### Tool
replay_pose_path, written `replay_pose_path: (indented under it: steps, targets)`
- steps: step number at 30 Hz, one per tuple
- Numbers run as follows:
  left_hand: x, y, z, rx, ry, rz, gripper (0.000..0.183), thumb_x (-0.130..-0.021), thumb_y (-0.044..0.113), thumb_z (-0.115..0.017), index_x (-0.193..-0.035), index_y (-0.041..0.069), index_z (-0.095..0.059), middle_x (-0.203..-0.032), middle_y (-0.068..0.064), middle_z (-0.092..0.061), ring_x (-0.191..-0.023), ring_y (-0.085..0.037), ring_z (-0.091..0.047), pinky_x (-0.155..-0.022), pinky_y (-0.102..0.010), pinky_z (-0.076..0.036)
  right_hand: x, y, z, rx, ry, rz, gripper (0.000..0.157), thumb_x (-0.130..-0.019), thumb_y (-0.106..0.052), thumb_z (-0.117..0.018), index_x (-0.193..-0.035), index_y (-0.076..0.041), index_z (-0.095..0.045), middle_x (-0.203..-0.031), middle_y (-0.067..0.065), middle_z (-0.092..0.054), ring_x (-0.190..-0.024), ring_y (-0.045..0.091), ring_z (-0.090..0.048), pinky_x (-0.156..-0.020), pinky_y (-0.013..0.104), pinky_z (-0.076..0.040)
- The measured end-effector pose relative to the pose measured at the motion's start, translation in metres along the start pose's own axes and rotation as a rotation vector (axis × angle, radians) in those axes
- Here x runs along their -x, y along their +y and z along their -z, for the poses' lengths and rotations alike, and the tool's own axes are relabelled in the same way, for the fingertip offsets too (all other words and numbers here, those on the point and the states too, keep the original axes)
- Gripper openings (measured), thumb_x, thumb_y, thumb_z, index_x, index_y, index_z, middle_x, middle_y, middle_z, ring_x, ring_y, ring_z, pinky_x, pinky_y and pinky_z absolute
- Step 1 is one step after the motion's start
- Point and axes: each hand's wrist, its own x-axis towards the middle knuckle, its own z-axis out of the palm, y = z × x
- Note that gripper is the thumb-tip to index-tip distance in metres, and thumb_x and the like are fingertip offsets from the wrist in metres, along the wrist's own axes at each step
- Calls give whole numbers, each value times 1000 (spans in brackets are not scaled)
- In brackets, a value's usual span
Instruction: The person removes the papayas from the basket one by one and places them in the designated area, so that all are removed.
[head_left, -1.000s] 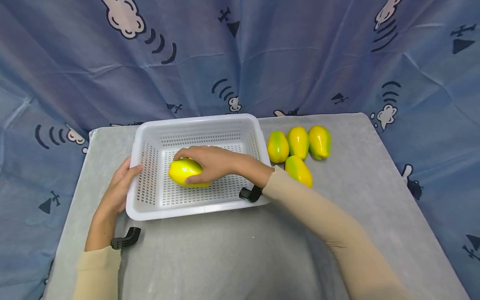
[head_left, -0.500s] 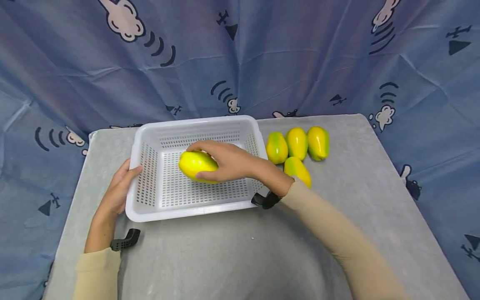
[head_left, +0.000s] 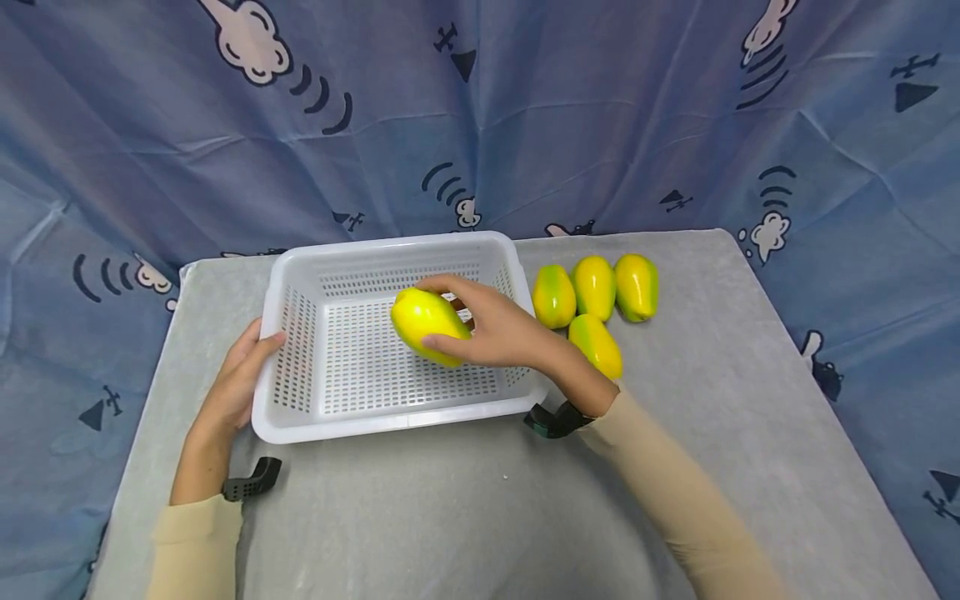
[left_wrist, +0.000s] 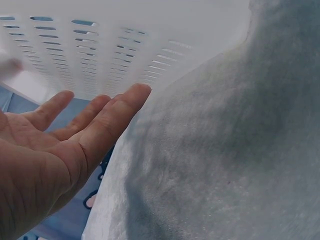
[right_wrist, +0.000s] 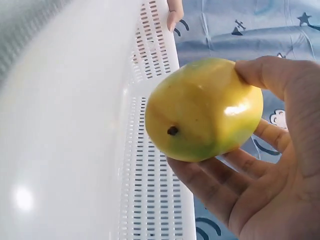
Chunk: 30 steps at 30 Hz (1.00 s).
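Inside the white perforated plastic basket (head_left: 337,429), my right hand (head_left: 498,329) holds a yellow-green mango (head_left: 423,321). The thumb lies on its near side and the fingers go round its far side. The right wrist view shows the mango (right_wrist: 200,110) tilted, its dark stem spot facing the camera, above the basket's slotted wall. At the basket's left end, my left hand (head_left: 232,379) grips the rim, thumb over the top. From the left wrist view, the fingers (left_wrist: 107,120) stretch along the outer underside of the basket wall.
Several more mangoes (head_left: 595,287) lie clustered on the grey-covered table (head_left: 420,517), just right of the basket, one of them nearer my right forearm. A blue patterned curtain (head_left: 525,108) hangs behind the table and down its sides.
My right hand has carried the mango rightward and slightly away from me across the basket, and the mango has tilted. The left hand and basket have stayed in place.
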Motion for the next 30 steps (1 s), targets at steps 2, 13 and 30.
replay_pose_path:
  steps: [2,13,30]
  targets:
    - [0,0,0,2,0,-1,67,-114,34,-44,-170,12,-17,-158,-35,-30,-112,-5,-68,-84,-27,-64,4,3,2,-12,22,-15,69,-96,-38,-78,-156,-25,-47,-154,-4,-56,-124,21,-63,-93,37,-61]
    - [0,0,0,8,-5,-1,67,-114,34,-44,-170,12,-16,-160,-36,-28,-113,-5,-67,-84,-27,-64,25,12,14,-72,115,-33,68,-96,-36,-79,-155,-25,-47,-153,-4,-56,-122,26,-65,-96,47,-61]
    - [-1,0,-1,19,3,13,67,-114,34,-44,-170,12,-16,-154,-26,-38,-112,-7,-69,-85,-28,-65,65,22,34,-82,243,-133,72,-96,-29,-79,-158,-22,-43,-158,5,-51,-126,32,-64,-102,51,-60]
